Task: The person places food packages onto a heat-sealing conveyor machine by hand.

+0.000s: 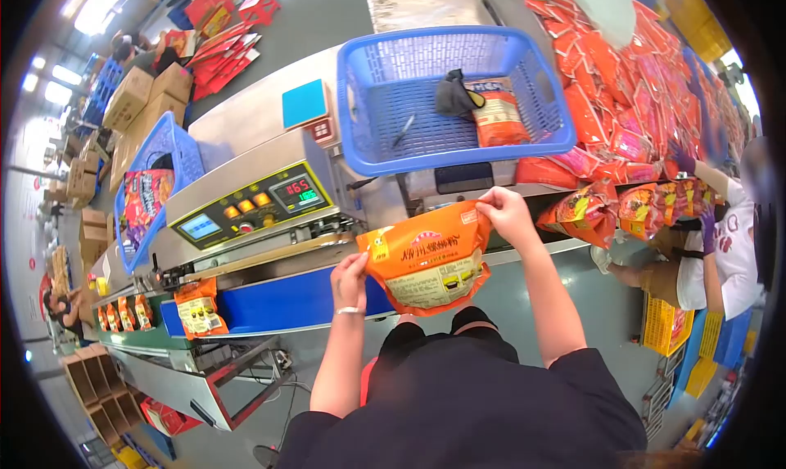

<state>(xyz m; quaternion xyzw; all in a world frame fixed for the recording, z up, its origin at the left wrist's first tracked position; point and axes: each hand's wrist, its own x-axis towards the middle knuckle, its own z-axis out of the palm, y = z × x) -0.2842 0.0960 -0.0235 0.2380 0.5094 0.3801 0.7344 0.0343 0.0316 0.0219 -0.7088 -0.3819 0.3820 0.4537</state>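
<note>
An orange food pouch (430,260) is stretched between my two hands in front of the bag sealing machine (254,203). My left hand (350,282) pinches its upper left corner, and my right hand (508,215) grips the upper right corner. Printed writing and a pale label show on the side of the pouch facing me. Just left of it, the blue conveyor belt (270,305) carries another orange pouch (201,309). The machine's panel shows lit red and green digits.
Beyond the pouch stands a blue plastic basket (368,154) holding a pouch and a dark item. Red packets (606,84) are heaped at right, above a row of filled pouches (581,214). A co-worker (729,248) in purple gloves stands at far right. A smaller blue basket (187,154) sits left.
</note>
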